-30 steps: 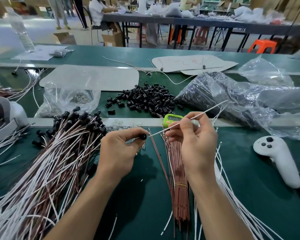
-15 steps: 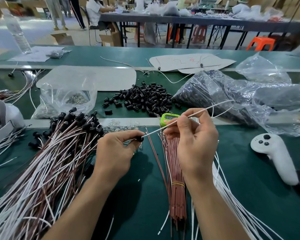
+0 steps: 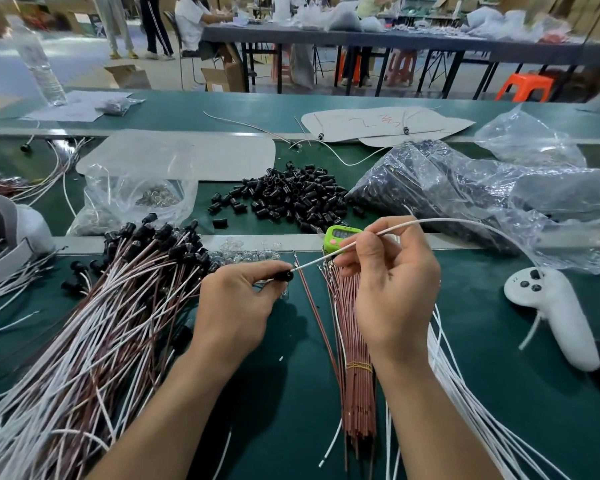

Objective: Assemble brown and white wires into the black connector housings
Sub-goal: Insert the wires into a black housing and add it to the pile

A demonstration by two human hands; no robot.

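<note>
- Pink-brown wire bundle (image 3: 355, 344), tied w/ yellow band, lies on green bench (image 3: 291, 393) just below right hand (image 3: 392, 289).
- Right hand pinches white wire (image 3: 430, 221) btwn thumb & fingers; wire tip meets black connector housing (image 3: 284, 275).
- Left hand (image 3: 236, 306) grips that housing at fingertips.
- Finished wire assemblies (image 3: 94, 327) heaped left of left hand.
- Green counter (image 3: 342, 237) just beyond right hand.
- Loose black housings (image 3: 291, 199) piled beyond counter.

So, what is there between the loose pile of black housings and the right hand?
In the head view, a small green counter sits on the pale strip, between the pile of black housings and the right hand; the hand hides its lower edge.
</note>
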